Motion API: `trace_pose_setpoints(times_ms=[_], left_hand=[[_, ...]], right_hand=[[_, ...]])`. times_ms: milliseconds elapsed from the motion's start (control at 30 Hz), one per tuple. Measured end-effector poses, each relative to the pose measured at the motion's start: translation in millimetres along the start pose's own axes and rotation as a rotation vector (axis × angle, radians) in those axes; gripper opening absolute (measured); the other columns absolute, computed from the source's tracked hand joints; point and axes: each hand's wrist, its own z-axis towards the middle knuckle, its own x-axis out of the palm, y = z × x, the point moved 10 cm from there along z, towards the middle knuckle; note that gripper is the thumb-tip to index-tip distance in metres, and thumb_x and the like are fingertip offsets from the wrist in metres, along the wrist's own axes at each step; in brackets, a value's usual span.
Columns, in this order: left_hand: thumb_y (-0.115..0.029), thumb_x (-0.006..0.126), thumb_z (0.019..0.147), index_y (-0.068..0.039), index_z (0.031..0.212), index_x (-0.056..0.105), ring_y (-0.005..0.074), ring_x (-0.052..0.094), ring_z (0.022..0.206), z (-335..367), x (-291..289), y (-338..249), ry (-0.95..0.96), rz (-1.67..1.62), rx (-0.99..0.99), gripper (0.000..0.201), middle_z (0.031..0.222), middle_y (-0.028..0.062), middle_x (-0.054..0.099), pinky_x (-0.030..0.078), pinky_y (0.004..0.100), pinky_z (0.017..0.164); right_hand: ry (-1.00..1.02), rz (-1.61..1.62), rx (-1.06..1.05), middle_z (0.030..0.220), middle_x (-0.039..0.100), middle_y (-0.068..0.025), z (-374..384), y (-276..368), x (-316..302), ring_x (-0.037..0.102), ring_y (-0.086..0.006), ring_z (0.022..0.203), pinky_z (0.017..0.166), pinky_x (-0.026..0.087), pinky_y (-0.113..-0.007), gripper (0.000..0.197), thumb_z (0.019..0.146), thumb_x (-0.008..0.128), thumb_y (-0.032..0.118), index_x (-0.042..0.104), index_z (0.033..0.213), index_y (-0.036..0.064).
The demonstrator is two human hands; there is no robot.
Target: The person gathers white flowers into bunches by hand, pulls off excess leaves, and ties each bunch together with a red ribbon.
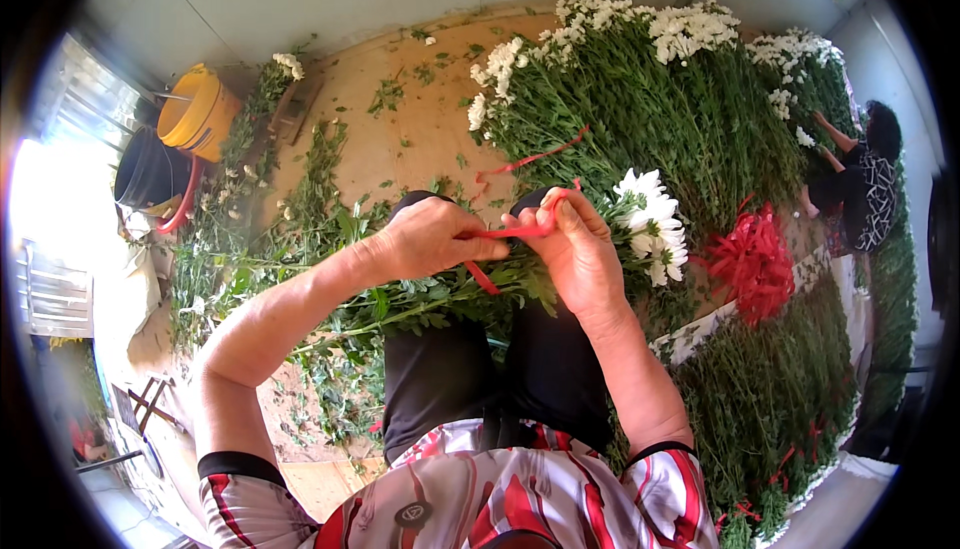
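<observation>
Across my lap lies a bunch of long green stems with white chrysanthemums (652,227), the blooms pointing right. A red ribbon (512,233) stretches between my two hands above the stems, and a loose tail of it hangs below. My left hand (432,238) is closed, pinching the ribbon between thumb and fingers. My right hand (578,249) grips the other part of it, close to the blooms, with thumb against curled fingers. The hands are slightly apart. Whether the ribbon passes all the way round the stems is hidden by leaves and hands.
A large heap of white chrysanthemums (640,119) lies ahead to the right. Red ribbons (752,267) are piled beside it, near more stems (765,389). A yellow bucket (200,114) and a dark bucket (150,171) stand at left. Another person (868,184) sits far right.
</observation>
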Motion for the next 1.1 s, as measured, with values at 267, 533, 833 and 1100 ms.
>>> trace_pose_setpoints(times_ms=[267,533,833,1100], left_hand=[[-0.048,0.042,0.105,-0.005,0.077,0.058,0.0050,0.032,0.048,-9.0,4.3,-1.5,0.115,-0.803,-0.112,0.054,0.053,-0.0063,0.035,0.026,0.0237,0.047],[-0.041,0.050,0.104,-0.004,0.070,0.059,0.0104,0.044,0.055,-7.4,11.7,-19.8,0.234,-0.470,-0.054,0.051,0.058,-0.0005,0.046,0.038,0.0289,0.054],[-0.033,0.054,0.103,-0.002,0.096,0.065,0.0081,0.046,0.056,-9.7,3.6,-11.1,0.226,-0.902,-0.169,0.034,0.067,0.0000,0.053,0.036,0.0242,0.050],[-0.011,0.068,0.084,0.001,0.084,0.071,0.0142,0.061,0.064,-1.4,-19.2,-15.3,0.205,-0.717,0.200,0.012,0.076,0.0082,0.065,0.048,0.0296,0.055]], right_hand=[[0.149,-0.152,0.007,0.075,0.046,0.0063,-0.5,2.3,-1.0,0.056,-0.0109,0.087,0.101,0.047,-0.041,0.032,0.096,0.066,0.026,0.058,0.121,0.0078],[0.042,-0.473,0.094,0.090,0.060,0.0032,-0.7,-8.0,15.9,0.057,-0.0051,0.088,0.082,0.048,-0.023,0.045,0.087,0.076,0.009,0.060,0.129,0.0013],[0.228,-0.536,0.097,0.091,0.065,0.0003,-2.4,-10.9,9.2,0.059,-0.0073,0.086,0.081,0.048,-0.025,0.017,0.098,0.063,0.019,0.065,0.093,0.0023],[0.257,-1.117,0.185,0.085,0.064,-0.0103,1.2,-14.4,32.2,0.063,-0.0143,0.077,0.071,0.051,-0.031,0.024,0.101,0.054,0.021,0.058,0.113,0.0016]])
